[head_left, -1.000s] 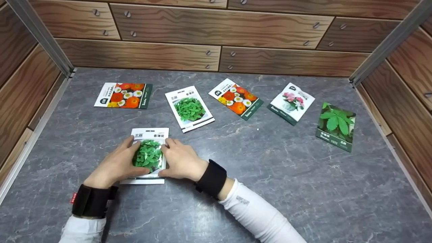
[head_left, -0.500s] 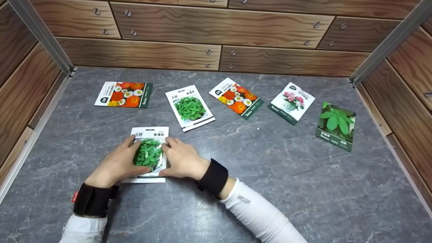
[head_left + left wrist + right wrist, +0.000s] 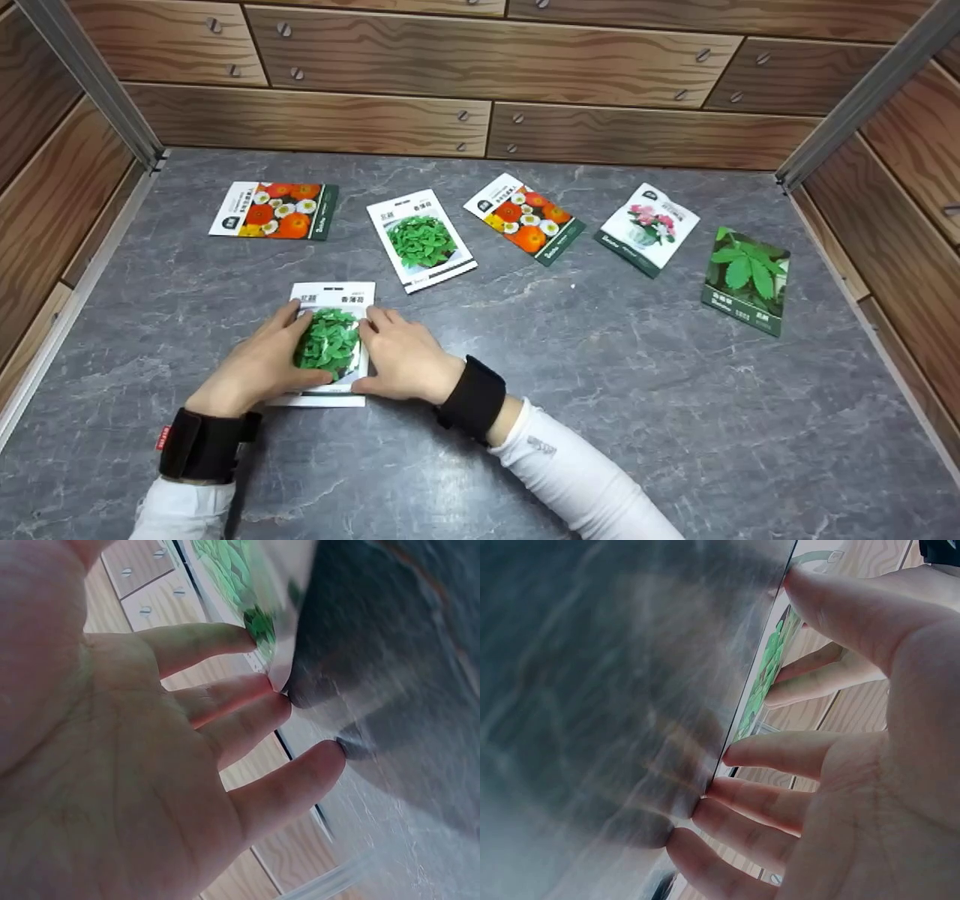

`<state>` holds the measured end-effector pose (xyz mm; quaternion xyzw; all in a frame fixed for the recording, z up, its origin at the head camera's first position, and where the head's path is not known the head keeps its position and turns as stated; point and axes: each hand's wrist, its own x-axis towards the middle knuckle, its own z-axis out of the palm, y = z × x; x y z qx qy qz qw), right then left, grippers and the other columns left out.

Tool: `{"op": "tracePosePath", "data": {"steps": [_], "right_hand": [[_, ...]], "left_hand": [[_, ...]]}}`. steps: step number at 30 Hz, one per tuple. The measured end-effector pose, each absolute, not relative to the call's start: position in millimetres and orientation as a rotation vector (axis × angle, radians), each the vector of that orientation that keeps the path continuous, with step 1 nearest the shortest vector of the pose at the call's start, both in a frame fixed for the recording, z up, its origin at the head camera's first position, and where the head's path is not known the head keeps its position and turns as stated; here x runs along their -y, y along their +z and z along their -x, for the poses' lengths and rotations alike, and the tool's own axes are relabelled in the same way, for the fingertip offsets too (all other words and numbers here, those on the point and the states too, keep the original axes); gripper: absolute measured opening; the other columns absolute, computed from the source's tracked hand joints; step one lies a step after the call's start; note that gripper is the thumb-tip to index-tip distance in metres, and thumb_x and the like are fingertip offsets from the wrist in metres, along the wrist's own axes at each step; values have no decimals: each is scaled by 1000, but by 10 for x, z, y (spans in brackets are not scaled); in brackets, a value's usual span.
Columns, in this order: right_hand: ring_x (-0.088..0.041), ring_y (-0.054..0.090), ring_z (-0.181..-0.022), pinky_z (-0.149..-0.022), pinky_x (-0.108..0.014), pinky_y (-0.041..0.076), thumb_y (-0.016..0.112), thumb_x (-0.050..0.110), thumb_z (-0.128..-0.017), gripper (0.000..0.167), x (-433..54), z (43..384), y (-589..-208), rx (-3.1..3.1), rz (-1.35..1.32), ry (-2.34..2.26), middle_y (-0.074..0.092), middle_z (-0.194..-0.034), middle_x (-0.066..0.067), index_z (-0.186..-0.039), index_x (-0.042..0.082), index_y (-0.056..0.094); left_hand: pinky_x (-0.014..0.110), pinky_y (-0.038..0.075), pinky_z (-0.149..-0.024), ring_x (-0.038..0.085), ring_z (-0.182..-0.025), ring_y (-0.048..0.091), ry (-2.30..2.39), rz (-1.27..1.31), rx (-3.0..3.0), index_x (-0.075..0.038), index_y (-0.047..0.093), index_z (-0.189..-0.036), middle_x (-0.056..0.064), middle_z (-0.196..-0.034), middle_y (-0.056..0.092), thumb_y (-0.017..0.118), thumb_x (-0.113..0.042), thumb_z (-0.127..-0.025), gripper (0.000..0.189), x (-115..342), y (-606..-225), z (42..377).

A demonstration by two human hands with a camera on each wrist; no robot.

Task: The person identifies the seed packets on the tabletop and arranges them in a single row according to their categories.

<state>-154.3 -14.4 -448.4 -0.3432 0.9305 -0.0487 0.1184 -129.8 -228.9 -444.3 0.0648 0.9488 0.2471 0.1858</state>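
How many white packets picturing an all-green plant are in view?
2: the near packet between the left hand and right hand, and the far packet beyond it, rightward. More could lie beneath.

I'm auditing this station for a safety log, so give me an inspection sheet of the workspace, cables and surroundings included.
Surface: grey marbled table, one small white speck.
Job's things: green-leaf packet, flat between the hands; white strip showing below it, possibly another packet.
Clutter: five more packets, spread apart beyond the hands.
Hands: left hand and right hand touch the packet's opposite sides.
Cables: nothing seen.
Surroundings: wood-patterned walls, metal corner posts.
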Motion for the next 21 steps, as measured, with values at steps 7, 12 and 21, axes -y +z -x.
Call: {"op": "tracePosePath", "data": {"steps": [7,12,21], "right_hand": [[-35,43,-155,-116,-50,52,73,56,-93,88,130,1548,-4423,-2698,924,-244,36,-170,-19,-159,5,43],[-36,42,-156,-118,-52,50,74,51,-94,87,33,1572,-4346,-2707,887,-337,36,-170,-19,-160,4,42],[-36,25,-164,-128,-56,37,69,55,-97,86,-209,1566,-4323,-2704,866,-311,25,-175,-16,-163,8,38]], "left_hand": [[78,28,-120,63,-154,20,764,-163,-2722,4,30,-162,37,-172,8,76,-45,-94,96,2315,-4424,1330],[76,26,-122,61,-155,21,899,-81,-2854,3,32,-162,35,-172,12,66,-34,-103,77,2306,-4376,1324],[65,31,-127,53,-156,27,954,-82,-2955,-1,39,-160,32,-169,25,59,-26,-108,61,2197,-4358,1265]]}}
